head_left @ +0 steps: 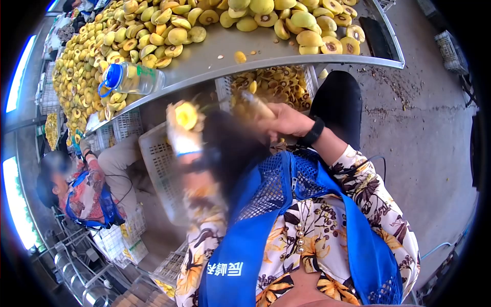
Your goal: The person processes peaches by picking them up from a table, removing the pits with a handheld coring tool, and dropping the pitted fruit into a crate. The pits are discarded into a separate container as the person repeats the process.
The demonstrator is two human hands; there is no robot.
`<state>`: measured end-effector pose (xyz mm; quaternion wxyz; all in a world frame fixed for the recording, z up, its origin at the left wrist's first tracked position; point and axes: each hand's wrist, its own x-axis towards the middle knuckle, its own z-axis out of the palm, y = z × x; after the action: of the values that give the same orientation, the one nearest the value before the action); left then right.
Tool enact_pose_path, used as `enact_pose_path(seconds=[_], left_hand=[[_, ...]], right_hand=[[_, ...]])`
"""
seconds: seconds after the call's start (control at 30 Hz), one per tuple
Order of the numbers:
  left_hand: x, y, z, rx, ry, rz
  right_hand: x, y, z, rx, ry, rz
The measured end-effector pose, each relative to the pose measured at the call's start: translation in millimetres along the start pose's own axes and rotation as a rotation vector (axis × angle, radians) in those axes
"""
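Note:
My left hand (185, 134), in a white glove and smeared by motion, holds a yellow peach half (186, 116) with its cut face up. To its right my bare right hand (287, 121), a black band on the wrist, is closed round a short hand tool (259, 105) with a pale handle. The tool's far end is blurred, so its exact kind does not show. Both hands are apart, over my lap and below the edge of the metal table (225, 51). Beyond my right hand, a crate (311, 84) holds brown-centred peach scraps (279, 82).
Many peach halves (153, 30) are piled on the table. A clear bottle (140, 79) with a blue cap lies near its edge. A white crate (169, 179) stands left of my legs. Further left sits another person (92, 197). Debris (394, 87) litters the floor at right.

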<state>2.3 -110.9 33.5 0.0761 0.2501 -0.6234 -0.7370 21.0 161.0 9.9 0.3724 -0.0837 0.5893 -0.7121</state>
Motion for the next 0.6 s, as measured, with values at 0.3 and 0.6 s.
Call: enact_pose_path(seconds=[0.3,0.6], left_hand=[[-29.7,37.4,-25.4,-0.062,-0.040,-0.153],[-64.3,44.4,84.6,-0.157,-0.458,-0.337]], right_hand=[[-7.3,-25.6,-1.6,-0.021,0.430,-0.207],[6.0,-36.3,16.4,-0.291,0.512,-0.358]])
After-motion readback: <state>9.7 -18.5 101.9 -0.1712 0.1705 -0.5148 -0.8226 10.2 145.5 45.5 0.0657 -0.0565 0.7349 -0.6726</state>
